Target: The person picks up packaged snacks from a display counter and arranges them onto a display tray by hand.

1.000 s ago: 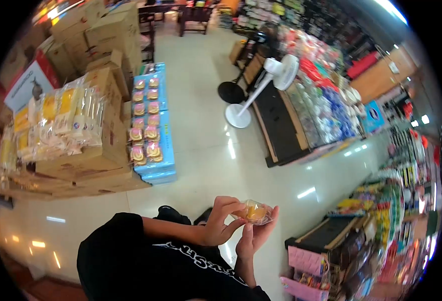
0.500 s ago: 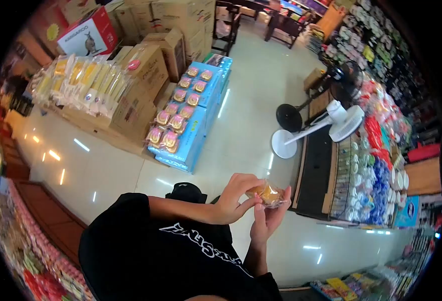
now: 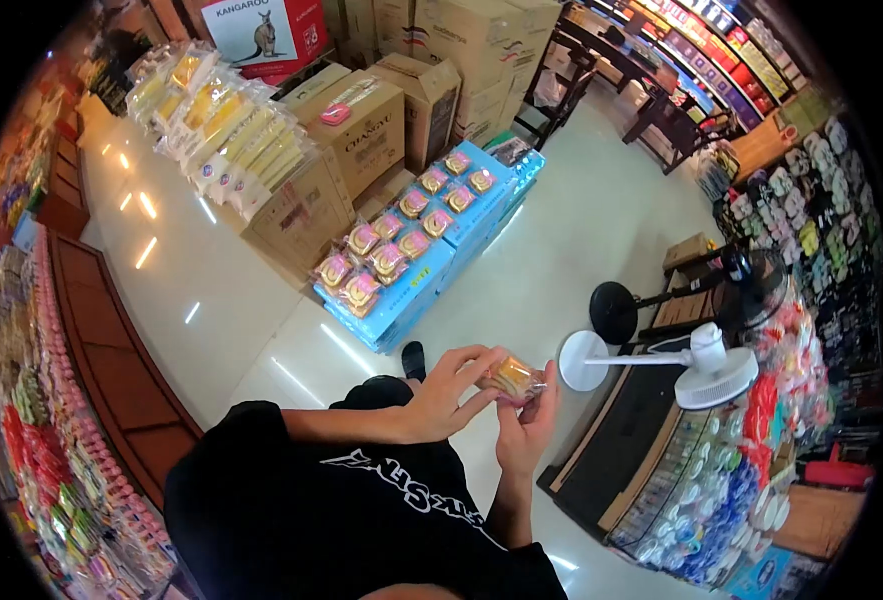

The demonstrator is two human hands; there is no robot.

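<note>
Between my two hands is a small clear-plastic packet with something golden-yellow inside; its exact kind cannot be made out. My left hand pinches its left side with thumb and fingers. From the right and below, my right hand grips the other side, thumb in front. The packet is held in front of my black shirt, above the floor. Similar wrapped packets with pink and gold parts lie in rows on blue boxes ahead of me.
Brown cartons and bagged yellow goods are stacked at the back left. A white fan lies tilted on the right, with a black fan behind it. Shelves of goods line the left side.
My view has turned, so the blue boxes and fans appear shifted right, the fans also lower. Both hands still hold the packet, which now shows its golden face more squarely.
</note>
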